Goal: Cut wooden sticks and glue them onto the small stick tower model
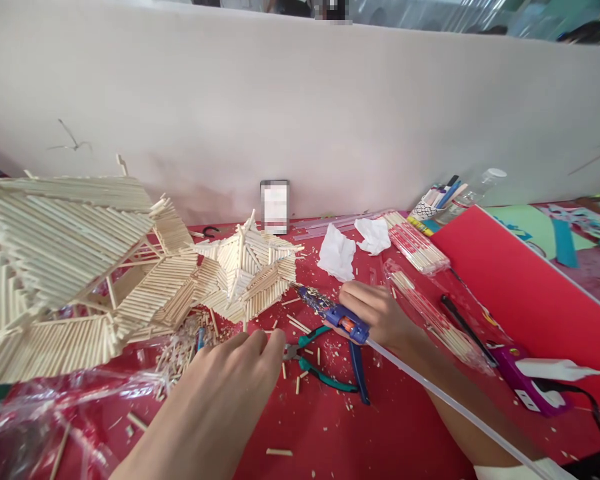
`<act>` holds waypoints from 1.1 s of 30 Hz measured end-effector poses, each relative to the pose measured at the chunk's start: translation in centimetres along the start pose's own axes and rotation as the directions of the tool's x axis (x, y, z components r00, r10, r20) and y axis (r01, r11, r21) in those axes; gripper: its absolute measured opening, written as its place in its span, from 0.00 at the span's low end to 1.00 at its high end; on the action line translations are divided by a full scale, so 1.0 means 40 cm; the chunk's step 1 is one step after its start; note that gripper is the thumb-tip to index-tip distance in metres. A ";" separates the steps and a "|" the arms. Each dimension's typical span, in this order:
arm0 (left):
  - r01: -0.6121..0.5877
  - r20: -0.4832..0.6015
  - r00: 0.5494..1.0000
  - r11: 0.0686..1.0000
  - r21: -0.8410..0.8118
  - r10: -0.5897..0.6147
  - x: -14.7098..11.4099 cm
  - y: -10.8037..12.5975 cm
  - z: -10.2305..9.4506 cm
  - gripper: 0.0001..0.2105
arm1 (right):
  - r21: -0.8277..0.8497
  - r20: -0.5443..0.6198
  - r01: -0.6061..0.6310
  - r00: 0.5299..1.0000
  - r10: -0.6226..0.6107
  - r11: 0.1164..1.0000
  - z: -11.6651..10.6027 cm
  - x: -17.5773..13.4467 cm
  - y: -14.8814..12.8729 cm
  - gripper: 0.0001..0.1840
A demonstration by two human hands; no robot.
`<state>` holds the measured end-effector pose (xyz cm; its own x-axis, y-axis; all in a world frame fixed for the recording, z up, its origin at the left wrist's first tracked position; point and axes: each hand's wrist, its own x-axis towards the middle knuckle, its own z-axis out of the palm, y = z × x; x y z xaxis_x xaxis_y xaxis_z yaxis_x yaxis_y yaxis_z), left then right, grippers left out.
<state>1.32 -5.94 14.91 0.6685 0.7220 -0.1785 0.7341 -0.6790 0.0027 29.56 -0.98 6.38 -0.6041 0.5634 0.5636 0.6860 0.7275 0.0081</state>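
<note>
My right hand [377, 312] is wrapped round a blue hot glue gun [347, 323]. A long clear glue stick [430, 381] runs out of its back. The gun's nozzle points left, close to the edge of a small star-shaped roof model [270, 283] built of thin wooden sticks. My left hand [237, 373] is in front of that model with its fingers curled together; whatever they may hold is hidden. Just right of the left fingertips lie pliers [330, 382] with teal and blue handles, jaws toward the hand.
A larger stick-built house [80, 233] fills the left side. Stick scraps cover the red table [310, 447]. Further right are white tissues [337, 253], packs of sticks [417, 243], a pen cup [425, 208], a red board [525, 280] and a purple power strip [525, 380]. A phone [275, 207] leans against the white wall.
</note>
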 end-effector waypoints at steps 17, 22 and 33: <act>0.027 0.063 0.998 0.999 -0.028 -0.026 0.016 0.004 -0.019 0.26 | 0.040 0.039 0.014 0.999 -0.015 0.999 -0.007 -0.002 0.005 0.12; 0.008 0.026 1.000 1.000 -0.012 -0.008 0.015 0.004 -0.018 0.26 | 0.154 0.093 -0.029 0.996 0.014 0.988 -0.027 -0.003 0.012 0.07; -0.057 -0.162 0.985 0.998 -0.022 0.052 -0.001 -0.015 0.022 0.28 | 0.646 0.184 -0.273 0.962 0.202 0.713 -0.007 0.010 0.027 0.16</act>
<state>0.74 -5.69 14.04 0.7165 0.6974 -0.0162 0.6974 -0.7158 0.0342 30.17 -0.06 6.86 -0.5170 0.7610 0.3919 0.3922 0.6176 -0.6817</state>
